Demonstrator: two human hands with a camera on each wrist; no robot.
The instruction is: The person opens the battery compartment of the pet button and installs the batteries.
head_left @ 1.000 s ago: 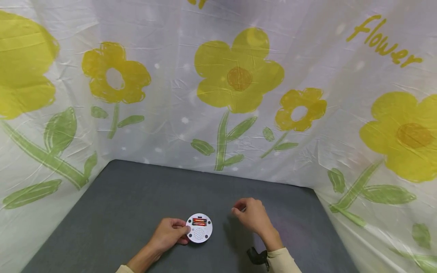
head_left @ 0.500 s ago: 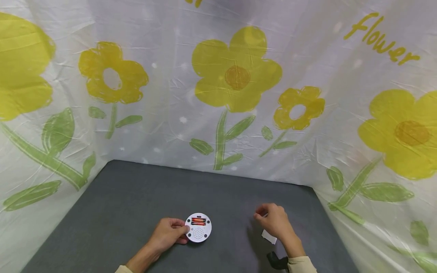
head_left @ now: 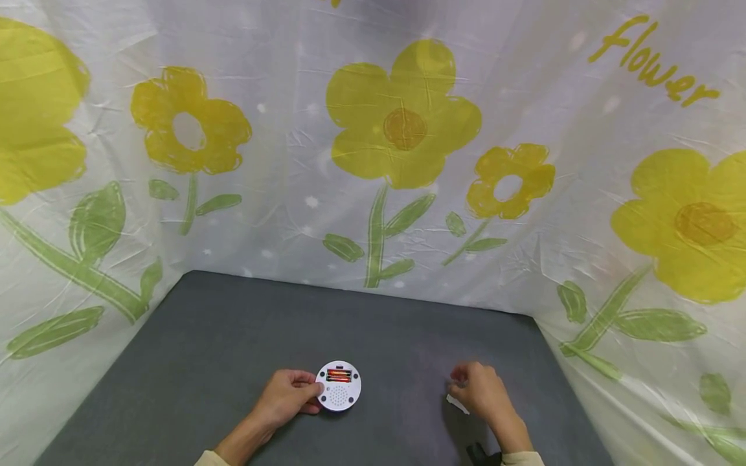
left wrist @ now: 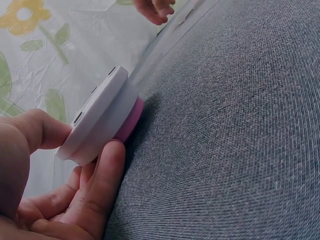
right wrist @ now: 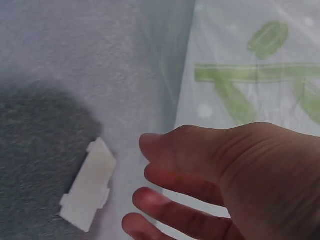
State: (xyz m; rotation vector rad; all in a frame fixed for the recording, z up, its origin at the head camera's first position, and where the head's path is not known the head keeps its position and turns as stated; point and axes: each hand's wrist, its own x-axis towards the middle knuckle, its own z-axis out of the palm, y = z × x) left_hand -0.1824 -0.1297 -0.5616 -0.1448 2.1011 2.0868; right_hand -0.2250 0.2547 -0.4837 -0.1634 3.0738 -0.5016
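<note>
My left hand (head_left: 285, 396) grips the edge of a round white device (head_left: 338, 400) between thumb and fingers. Its underside faces up, with a speaker grille, dark feet and an uncovered compartment holding two red batteries (head_left: 339, 375). A pink part (left wrist: 131, 122) shows on its lower side in the left wrist view. Farther right, my right hand (head_left: 485, 391) hovers with loosely bent fingers above a small white battery cover (right wrist: 89, 186). The cover has little tabs along its edges and sits apart from the fingertips; in the head view the hand partly hides it.
Dark grey cloth covers the table (head_left: 233, 336). A white curtain (head_left: 280, 194) printed with yellow flowers hangs along the back and both sides. The black wrist camera (head_left: 480, 456) sits below my right wrist.
My right hand has moved right and a little nearer to me, to over the battery cover, which came into view beneath it. My left hand and the device have stayed in place.
</note>
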